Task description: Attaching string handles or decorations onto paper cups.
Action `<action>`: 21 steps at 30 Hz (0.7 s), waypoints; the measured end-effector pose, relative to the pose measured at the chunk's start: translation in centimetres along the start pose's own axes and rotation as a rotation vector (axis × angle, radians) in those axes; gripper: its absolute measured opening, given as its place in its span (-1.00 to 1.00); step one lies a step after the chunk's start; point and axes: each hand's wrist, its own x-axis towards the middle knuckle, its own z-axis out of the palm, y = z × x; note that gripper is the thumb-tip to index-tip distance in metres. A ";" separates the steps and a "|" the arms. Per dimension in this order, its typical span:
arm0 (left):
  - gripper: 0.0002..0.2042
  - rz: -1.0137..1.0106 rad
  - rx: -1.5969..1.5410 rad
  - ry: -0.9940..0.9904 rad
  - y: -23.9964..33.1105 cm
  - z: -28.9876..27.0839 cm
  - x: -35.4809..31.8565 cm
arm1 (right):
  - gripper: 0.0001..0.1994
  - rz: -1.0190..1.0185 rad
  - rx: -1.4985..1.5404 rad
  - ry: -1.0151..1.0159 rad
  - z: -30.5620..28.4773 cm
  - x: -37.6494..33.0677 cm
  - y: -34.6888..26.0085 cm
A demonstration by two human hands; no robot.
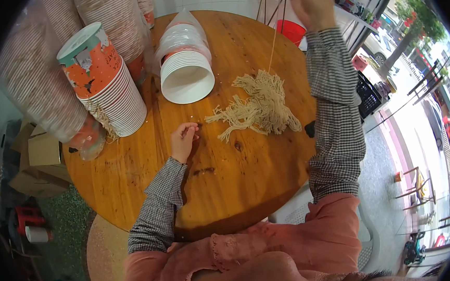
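A loose pile of tan string (264, 106) lies on the round wooden table, its cut ends fanned out toward the left. My right hand (312, 4) is raised high at the far right, pinching one strand that runs taut down to the pile. My left hand (184, 142) rests over the table left of the string, its fingers curled in with nothing visible in them. Beyond it, a white paper bucket (187, 83) lies on its side, mouth toward me, at the end of a plastic-wrapped stack. To the left stands a stack of paper buckets (112, 91), with an orange-and-green one upside down on top.
Tall plastic-wrapped bucket stacks (43, 75) crowd the table's left side. Cardboard boxes (43, 153) sit on the floor there. A red bucket (290, 31) stands behind the table, and a black crate (368, 94) is at the right. Strings hang beside the left stack.
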 end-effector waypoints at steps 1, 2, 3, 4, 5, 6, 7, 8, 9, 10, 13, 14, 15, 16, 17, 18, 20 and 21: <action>-0.86 0.021 -0.033 -0.047 0.3 1.0 0.0 | -0.86 -0.082 -0.004 0.007 1.3 -0.4 -3.3; -0.86 0.025 -0.040 -0.076 0.6 1.4 -0.4 | -0.87 0.221 0.747 -0.328 1.0 -0.6 -5.2; -0.86 0.010 -0.050 -0.094 0.8 1.1 -1.1 | -0.88 0.017 0.209 -0.247 1.5 -1.8 -5.4; -0.86 -0.014 -0.047 -0.069 0.9 -0.4 -2.4 | -0.89 -0.163 -0.290 -0.170 2.9 -3.7 -4.3; -0.83 -0.018 -0.043 -0.075 1.5 -1.2 -3.4 | -0.89 -0.049 -0.567 -0.265 7.2 -8.1 -4.8; -0.83 -0.017 -0.045 -0.062 2.1 -1.8 -4.2 | -0.90 0.226 -0.415 -0.350 8.5 -11.4 -3.1; -0.78 -0.037 -0.116 -0.096 2.7 -1.9 -4.7 | -0.92 0.346 -0.332 -0.430 9.0 -15.1 -1.1; -0.73 -0.056 -0.186 -0.128 3.0 -1.8 -5.0 | -0.93 0.526 -0.651 -0.442 9.2 -18.9 1.9; -0.61 -0.054 -0.233 -0.132 2.9 -1.9 -5.1 | -0.91 -0.061 -0.830 -0.458 8.8 -23.2 6.0; -0.61 -0.061 -0.240 -0.116 2.9 -2.4 -5.2 | -0.91 0.160 -0.774 -0.459 8.7 -26.4 8.4; -0.56 -0.174 -0.364 -0.109 3.7 -4.2 -5.5 | -0.90 0.409 -0.647 -0.388 9.7 -32.0 12.8; -0.55 -0.200 -0.326 -0.075 3.9 -4.5 -5.6 | -0.89 0.428 -0.601 -0.289 10.0 -33.1 13.9; -0.53 -0.229 -0.287 -0.051 4.1 -5.1 -5.8 | -0.91 0.422 -0.570 -0.277 10.4 -33.6 14.6; -0.53 -0.238 -0.284 -0.046 4.4 -5.8 -6.1 | -0.91 0.432 -0.565 -0.277 10.8 -34.1 15.2; -0.54 -0.226 -0.141 -0.089 4.8 -6.4 -6.4 | -0.91 0.436 -0.569 -0.274 11.1 -34.6 15.7; -0.55 -0.210 0.000 -0.129 4.9 -6.8 -6.6 | -0.91 0.437 -0.574 -0.275 11.4 -34.8 16.0; -0.57 -0.099 0.152 -0.128 4.2 -7.0 -6.8 | -0.91 0.438 -0.613 -0.288 11.8 -35.2 16.3; -0.59 0.018 0.302 -0.130 4.1 -6.8 -6.9 | -0.91 0.435 -0.655 -0.300 11.9 -35.4 16.4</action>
